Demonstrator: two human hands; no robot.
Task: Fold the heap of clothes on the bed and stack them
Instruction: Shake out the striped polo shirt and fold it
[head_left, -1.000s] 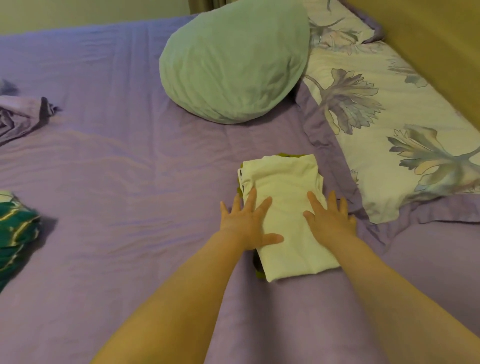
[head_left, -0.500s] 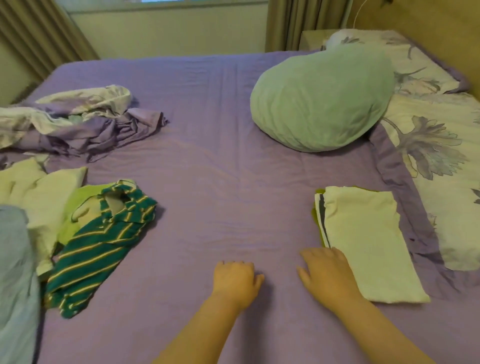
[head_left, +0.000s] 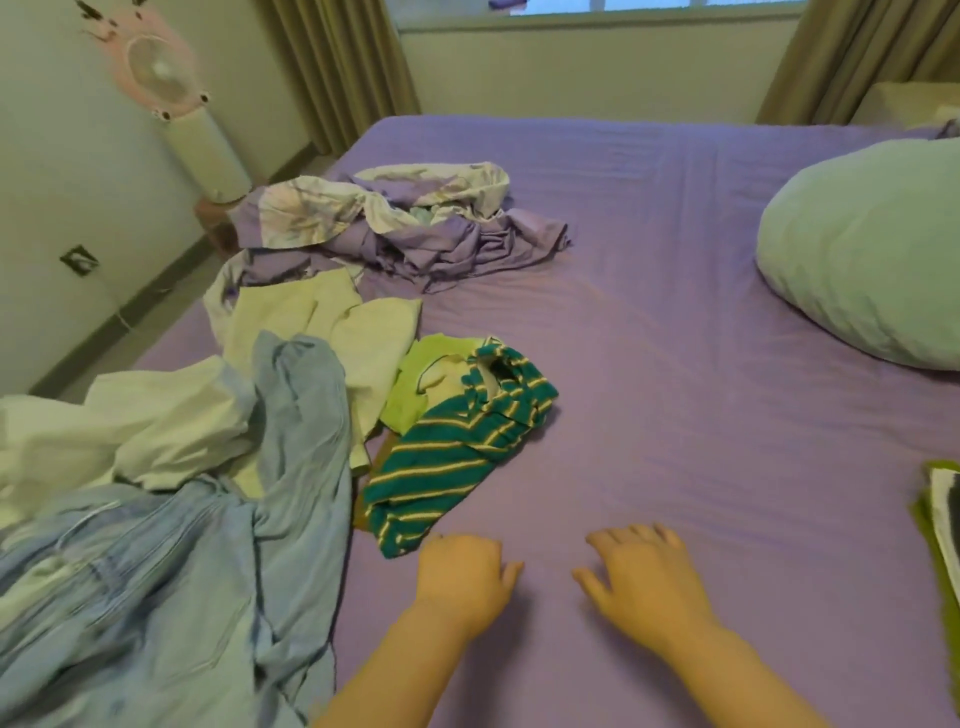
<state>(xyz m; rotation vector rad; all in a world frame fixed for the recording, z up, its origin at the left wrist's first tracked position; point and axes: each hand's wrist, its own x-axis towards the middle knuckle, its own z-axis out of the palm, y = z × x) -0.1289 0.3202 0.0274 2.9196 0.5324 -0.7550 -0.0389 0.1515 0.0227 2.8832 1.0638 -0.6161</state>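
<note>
My left hand (head_left: 462, 574), loosely curled, and my right hand (head_left: 647, 579), fingers spread, both hold nothing over the purple bed (head_left: 675, 322); the unfolded heap (head_left: 249, 415) lies left, the folded stack (head_left: 943, 525) far right.

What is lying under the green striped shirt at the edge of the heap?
Under the green striped shirt, a lime-green garment shows at its upper left and a brownish edge at its left. How far either extends underneath is covered.

2 hands (head_left: 561, 582), 1 pillow (head_left: 867, 249), 1 fan (head_left: 161, 62).
</note>
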